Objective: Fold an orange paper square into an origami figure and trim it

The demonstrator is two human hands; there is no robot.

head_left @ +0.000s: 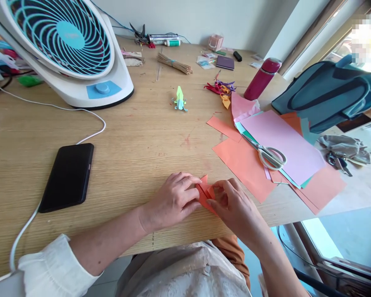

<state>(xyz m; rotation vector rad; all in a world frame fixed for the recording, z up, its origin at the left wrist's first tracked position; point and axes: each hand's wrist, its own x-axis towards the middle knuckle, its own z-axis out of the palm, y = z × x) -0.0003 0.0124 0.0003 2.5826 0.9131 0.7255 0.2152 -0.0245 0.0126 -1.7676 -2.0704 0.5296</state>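
Observation:
A small folded piece of orange paper [205, 192] lies on the wooden table [136, 140] near its front edge. My left hand [173, 200] presses on its left side with the fingers closed against it. My right hand [235, 206] pinches its right side between thumb and fingers. Both hands hide much of the paper; only a few pointed flaps show between them.
Orange and pink paper sheets [278, 144] lie to the right with scissors [267, 154] on top. A black phone [67, 176] on a white cable sits at left, a fan [64, 45] behind it. A green folded figure [179, 100], a red bottle [261, 78] and a blue bag [327, 93] stand farther back.

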